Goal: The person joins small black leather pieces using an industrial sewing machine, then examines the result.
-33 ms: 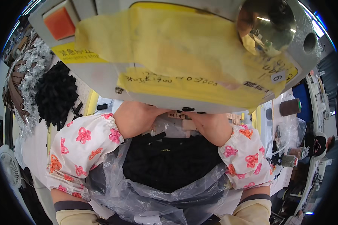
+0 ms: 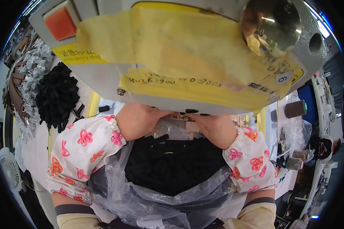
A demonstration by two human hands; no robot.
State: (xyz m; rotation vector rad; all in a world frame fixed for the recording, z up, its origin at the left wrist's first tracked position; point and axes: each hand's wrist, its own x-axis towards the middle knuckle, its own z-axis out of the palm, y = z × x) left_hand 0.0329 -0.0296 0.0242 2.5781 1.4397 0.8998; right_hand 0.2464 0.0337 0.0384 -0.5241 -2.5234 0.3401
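Both my forearms wear white sleeve covers with red and orange flowers and reach forward under a big grey machine head point(image 2: 103, 82). My left hand point(image 2: 143, 118) and my right hand point(image 2: 212, 128) go in beneath its lower edge, so the fingers are hidden. Between the hands lie small beige pieces point(image 2: 189, 124). Below them sits a pile of black fabric point(image 2: 172, 164) inside a clear plastic bag point(image 2: 149, 198) that spreads across my lap.
The machine head carries yellow paper and tape point(image 2: 172, 45), an orange square button point(image 2: 60, 23) and a shiny metal knob point(image 2: 273, 26). Black fluffy trim point(image 2: 57, 95) and grey trim point(image 2: 26, 80) hang at the left. A brown spool point(image 2: 296, 108) and another person point(image 2: 325, 147) are at the right.
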